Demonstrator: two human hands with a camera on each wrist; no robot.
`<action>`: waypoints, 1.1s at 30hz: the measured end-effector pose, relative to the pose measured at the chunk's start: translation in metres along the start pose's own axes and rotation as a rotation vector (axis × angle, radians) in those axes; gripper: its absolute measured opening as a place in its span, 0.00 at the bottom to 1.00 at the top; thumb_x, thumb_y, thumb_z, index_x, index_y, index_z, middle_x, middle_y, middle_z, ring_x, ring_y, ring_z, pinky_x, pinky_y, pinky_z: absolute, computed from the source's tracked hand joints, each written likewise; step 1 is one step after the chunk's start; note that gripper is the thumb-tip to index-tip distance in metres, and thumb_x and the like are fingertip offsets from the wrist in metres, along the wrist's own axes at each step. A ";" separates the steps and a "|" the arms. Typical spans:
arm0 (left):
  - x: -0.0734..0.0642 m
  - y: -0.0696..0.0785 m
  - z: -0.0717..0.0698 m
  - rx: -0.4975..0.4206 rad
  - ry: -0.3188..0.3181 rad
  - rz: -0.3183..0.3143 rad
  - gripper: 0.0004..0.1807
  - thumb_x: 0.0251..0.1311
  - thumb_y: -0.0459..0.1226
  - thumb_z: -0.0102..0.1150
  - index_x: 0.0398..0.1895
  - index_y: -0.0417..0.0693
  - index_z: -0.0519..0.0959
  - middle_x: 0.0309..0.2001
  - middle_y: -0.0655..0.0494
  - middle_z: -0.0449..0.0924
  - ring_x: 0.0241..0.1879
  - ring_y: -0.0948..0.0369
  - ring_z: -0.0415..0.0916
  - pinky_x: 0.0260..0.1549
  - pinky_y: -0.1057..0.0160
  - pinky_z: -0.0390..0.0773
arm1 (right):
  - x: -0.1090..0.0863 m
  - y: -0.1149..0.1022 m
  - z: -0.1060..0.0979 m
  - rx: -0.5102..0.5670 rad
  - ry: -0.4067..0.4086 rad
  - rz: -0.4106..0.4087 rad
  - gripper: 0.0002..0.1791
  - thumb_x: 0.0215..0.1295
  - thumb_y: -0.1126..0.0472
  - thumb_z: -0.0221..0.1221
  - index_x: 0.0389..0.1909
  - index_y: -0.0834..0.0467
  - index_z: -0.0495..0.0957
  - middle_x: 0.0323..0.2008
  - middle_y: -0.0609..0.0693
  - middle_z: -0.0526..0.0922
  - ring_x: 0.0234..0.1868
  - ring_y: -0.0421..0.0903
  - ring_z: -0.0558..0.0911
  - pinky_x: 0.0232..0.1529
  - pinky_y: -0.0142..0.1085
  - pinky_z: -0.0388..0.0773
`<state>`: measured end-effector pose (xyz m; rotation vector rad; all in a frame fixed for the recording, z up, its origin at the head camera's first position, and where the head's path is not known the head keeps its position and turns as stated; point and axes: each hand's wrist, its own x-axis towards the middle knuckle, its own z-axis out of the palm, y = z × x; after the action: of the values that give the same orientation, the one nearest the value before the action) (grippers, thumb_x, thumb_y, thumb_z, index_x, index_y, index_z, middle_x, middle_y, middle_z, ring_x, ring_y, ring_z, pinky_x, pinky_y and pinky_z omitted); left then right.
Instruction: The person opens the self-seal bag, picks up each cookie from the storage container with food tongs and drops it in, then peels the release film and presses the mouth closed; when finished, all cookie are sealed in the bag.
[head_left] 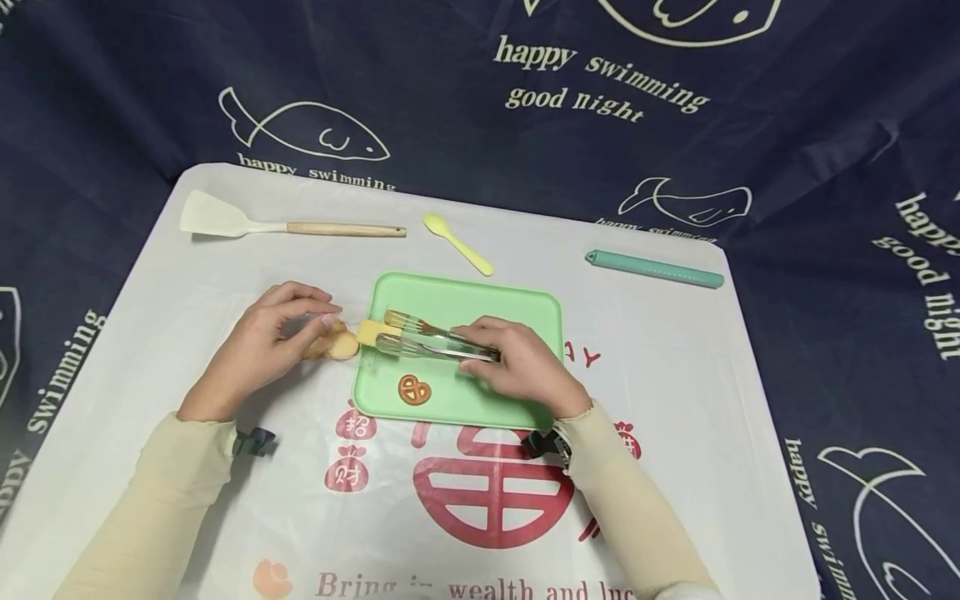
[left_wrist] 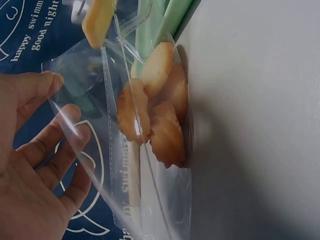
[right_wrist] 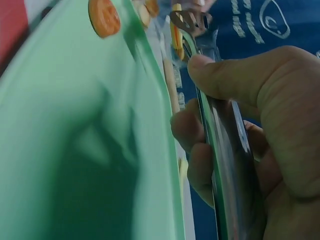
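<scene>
My left hand [head_left: 258,342] pinches the rim of a clear plastic bag [left_wrist: 80,150] near the left end of a green tray [head_left: 472,400]. Several golden-brown cookies [left_wrist: 168,132] lie inside the bag. In my right hand [head_left: 517,354] is a pair of metal food tongs [right_wrist: 225,160], gripped by the handle with the tips toward the left. A flat yellow cookie [left_wrist: 97,22] sits at the tong tips, close to the bag's mouth. On the tray, near its front left, rests a small pretzel-shaped cookie [head_left: 414,389].
Behind the tray lie a white spatula with a wooden handle [head_left: 345,229] and a yellow spoon [head_left: 459,244]. A teal stick-shaped object [head_left: 652,268] lies at the back right. Dark blue fabric [head_left: 450,83] hangs around the white-covered table [head_left: 675,375].
</scene>
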<state>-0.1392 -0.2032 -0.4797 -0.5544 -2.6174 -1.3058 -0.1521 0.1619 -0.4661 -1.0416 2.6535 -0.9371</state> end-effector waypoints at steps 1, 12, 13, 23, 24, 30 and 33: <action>0.000 0.000 0.000 -0.001 0.002 0.004 0.07 0.66 0.31 0.66 0.45 0.44 0.88 0.51 0.56 0.80 0.57 0.56 0.72 0.58 0.62 0.67 | 0.005 -0.002 0.002 -0.011 -0.005 -0.014 0.25 0.66 0.56 0.69 0.63 0.53 0.80 0.48 0.45 0.84 0.33 0.38 0.75 0.34 0.35 0.74; -0.001 -0.004 0.000 -0.006 0.010 0.015 0.06 0.66 0.31 0.66 0.43 0.45 0.88 0.51 0.57 0.80 0.56 0.56 0.73 0.58 0.64 0.67 | 0.018 -0.011 0.004 -0.079 -0.007 -0.041 0.25 0.67 0.56 0.69 0.64 0.53 0.80 0.49 0.46 0.84 0.34 0.37 0.75 0.38 0.35 0.74; -0.002 -0.004 -0.001 -0.006 0.013 0.014 0.06 0.66 0.31 0.66 0.43 0.44 0.88 0.51 0.57 0.80 0.56 0.56 0.73 0.58 0.64 0.67 | 0.017 -0.012 0.003 -0.086 -0.005 -0.036 0.25 0.67 0.55 0.69 0.64 0.53 0.80 0.49 0.45 0.83 0.33 0.37 0.75 0.38 0.35 0.74; 0.000 0.003 -0.001 0.012 0.000 -0.008 0.06 0.67 0.33 0.66 0.43 0.44 0.88 0.50 0.59 0.80 0.55 0.57 0.75 0.57 0.57 0.70 | 0.009 -0.029 0.012 -0.155 0.012 -0.007 0.25 0.66 0.55 0.69 0.64 0.52 0.80 0.50 0.45 0.83 0.29 0.36 0.74 0.38 0.34 0.75; 0.000 0.003 -0.001 0.015 0.002 -0.012 0.06 0.67 0.33 0.66 0.43 0.44 0.88 0.50 0.59 0.81 0.55 0.57 0.75 0.57 0.57 0.70 | 0.010 -0.031 0.013 -0.156 0.016 -0.003 0.25 0.66 0.55 0.69 0.64 0.52 0.80 0.50 0.45 0.83 0.31 0.36 0.75 0.39 0.34 0.76; 0.001 0.006 -0.003 0.018 0.007 -0.034 0.06 0.68 0.35 0.66 0.43 0.44 0.88 0.49 0.57 0.81 0.55 0.54 0.75 0.56 0.50 0.70 | 0.017 -0.035 0.019 -0.169 0.055 0.023 0.25 0.66 0.55 0.69 0.64 0.52 0.80 0.50 0.44 0.82 0.39 0.37 0.79 0.42 0.36 0.77; 0.001 0.006 -0.004 0.025 0.017 -0.043 0.06 0.67 0.35 0.66 0.44 0.43 0.88 0.50 0.55 0.81 0.56 0.52 0.74 0.55 0.47 0.71 | 0.018 -0.036 0.021 -0.187 0.069 0.030 0.26 0.66 0.55 0.69 0.64 0.51 0.80 0.50 0.44 0.82 0.40 0.38 0.79 0.41 0.36 0.77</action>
<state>-0.1381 -0.2026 -0.4726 -0.4839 -2.6415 -1.2823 -0.1383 0.1190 -0.4597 -1.0200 2.8511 -0.7434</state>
